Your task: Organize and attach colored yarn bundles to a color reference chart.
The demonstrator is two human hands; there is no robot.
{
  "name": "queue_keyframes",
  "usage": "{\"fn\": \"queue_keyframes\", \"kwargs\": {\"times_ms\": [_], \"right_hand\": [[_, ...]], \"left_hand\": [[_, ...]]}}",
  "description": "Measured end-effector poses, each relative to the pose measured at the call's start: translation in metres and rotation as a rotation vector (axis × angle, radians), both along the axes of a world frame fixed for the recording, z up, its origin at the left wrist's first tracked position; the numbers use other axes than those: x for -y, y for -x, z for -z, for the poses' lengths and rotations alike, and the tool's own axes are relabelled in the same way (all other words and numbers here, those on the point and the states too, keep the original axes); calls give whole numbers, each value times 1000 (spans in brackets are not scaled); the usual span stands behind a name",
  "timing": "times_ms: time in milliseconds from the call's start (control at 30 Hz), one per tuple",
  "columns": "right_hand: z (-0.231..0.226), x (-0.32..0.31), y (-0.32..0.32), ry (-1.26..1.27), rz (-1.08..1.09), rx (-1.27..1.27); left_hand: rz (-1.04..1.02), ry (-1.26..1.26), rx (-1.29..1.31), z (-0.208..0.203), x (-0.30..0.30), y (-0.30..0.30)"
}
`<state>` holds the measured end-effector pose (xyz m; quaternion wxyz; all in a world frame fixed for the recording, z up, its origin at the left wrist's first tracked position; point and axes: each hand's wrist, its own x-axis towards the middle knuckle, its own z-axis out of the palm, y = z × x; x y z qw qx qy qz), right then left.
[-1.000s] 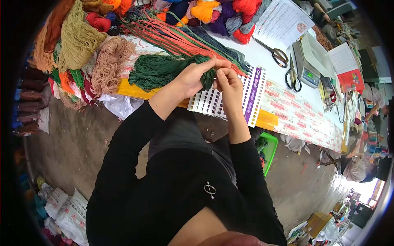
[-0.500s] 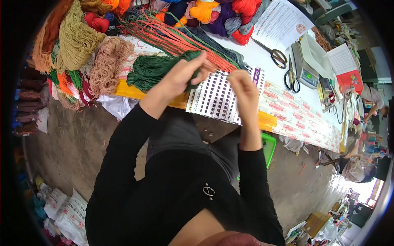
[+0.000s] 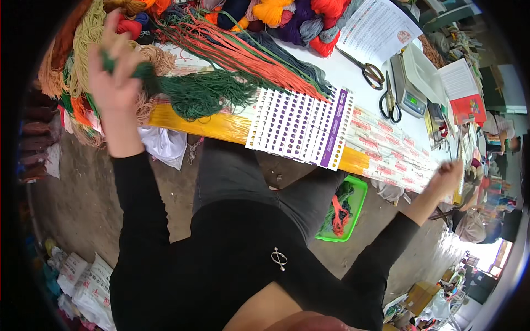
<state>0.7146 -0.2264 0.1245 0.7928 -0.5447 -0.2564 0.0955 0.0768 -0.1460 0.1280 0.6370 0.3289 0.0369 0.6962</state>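
Note:
My left hand [image 3: 115, 77] is raised at the far left, blurred by motion, with one end of a dark green yarn skein [image 3: 204, 94] caught among its fingers. The rest of that skein trails right across the table's front edge. At the far right, my right hand [image 3: 446, 177] is closed, fingertips together, out past the table's right part; what it pinches is too small to make out. Between the hands lies a white card [image 3: 287, 124] with rows of punched holes and a purple strip. Coral yarn strands [image 3: 265, 63] stretch behind it.
Beige yarn [image 3: 88, 49] and bright yarn balls [image 3: 323, 44] fill the back. Scissors [image 3: 391, 105], a second pair of scissors [image 3: 370, 74], a digital scale [image 3: 408, 83] and a printed sheet [image 3: 378, 30] lie right. A green basket [image 3: 358, 212] with yarn scraps stands below.
My hands have spread widely apart from above the card. The left went left with the green skein's end, the right far to the right. The card lies fully uncovered now.

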Motion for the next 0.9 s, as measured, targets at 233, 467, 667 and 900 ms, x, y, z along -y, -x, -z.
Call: {"fn": "queue_keyframes", "kwargs": {"times_ms": [233,467,667,900], "right_hand": [[94,-68,203,532,-902,401],[158,-91,248,799,-995,380],[169,-97,248,766,-964,225],[163,-102,251,777,-965,194]], "left_hand": [[513,679,-511,105,-14,-160],[677,924,-654,126,-10,-194],[613,773,-1021,126,-27,-209],[360,608,-1158,147,-44,-228]]}}
